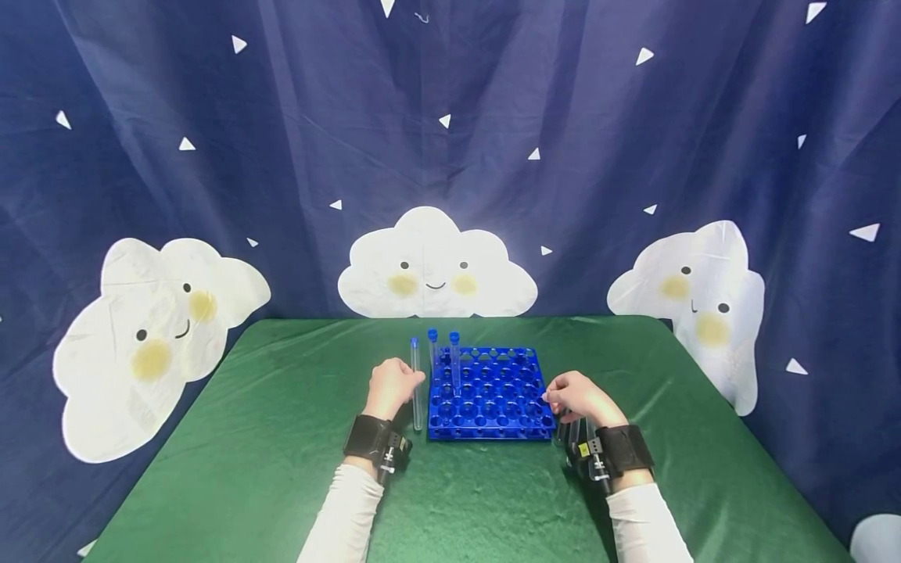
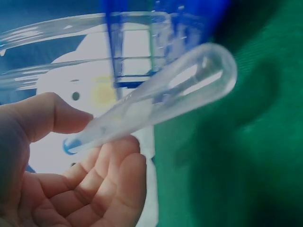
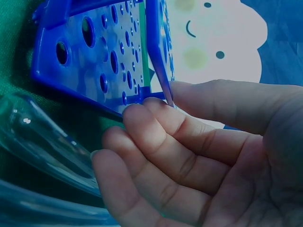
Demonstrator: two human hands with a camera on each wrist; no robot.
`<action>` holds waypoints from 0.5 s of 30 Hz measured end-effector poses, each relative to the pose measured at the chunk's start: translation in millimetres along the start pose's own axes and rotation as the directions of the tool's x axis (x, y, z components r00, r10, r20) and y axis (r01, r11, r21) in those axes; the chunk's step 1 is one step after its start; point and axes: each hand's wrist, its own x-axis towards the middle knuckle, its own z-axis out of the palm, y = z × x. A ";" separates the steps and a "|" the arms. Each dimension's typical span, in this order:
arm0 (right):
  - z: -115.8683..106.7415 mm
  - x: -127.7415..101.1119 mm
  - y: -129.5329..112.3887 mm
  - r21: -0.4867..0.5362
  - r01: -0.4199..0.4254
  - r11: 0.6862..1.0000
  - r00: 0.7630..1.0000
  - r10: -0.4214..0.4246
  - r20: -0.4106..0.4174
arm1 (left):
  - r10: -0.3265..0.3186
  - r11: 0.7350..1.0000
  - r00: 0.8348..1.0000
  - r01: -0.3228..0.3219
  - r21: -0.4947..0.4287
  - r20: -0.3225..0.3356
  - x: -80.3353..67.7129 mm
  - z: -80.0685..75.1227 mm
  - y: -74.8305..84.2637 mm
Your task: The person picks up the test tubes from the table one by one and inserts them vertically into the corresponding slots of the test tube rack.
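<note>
My left hand (image 1: pixel 394 387) pinches a clear test tube (image 1: pixel 417 395) with a blue cap between thumb and fingers, just left of the blue test tube rack (image 1: pixel 493 432). In the left wrist view the tube (image 2: pixel 184 85) slants, its rounded bottom toward the camera and its cap partly behind it. Two blue-capped tubes, one at the back left (image 1: pixel 433 352) and one beside it (image 1: pixel 455 367), stand upright in the rack. At the rack's right side my right hand (image 1: pixel 580 396) pinches the edge of the upper plate (image 3: pixel 158 47) between thumb and fingers.
Clear tubes (image 3: pixel 52 146) lie on the green tablecloth (image 1: pixel 281 453) right of the rack, partly hidden beneath the right hand and wrist. A dark blue curtain (image 1: pixel 450 164) with white clouds hangs behind the table.
</note>
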 end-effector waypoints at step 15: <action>-0.4 -1.9 -1.7 -0.012 0.008 1.000 1.000 -0.008 0.000 | 0.111 0.971 0.959 -0.161 -0.179 -0.260 -18.1 -39.7 33.0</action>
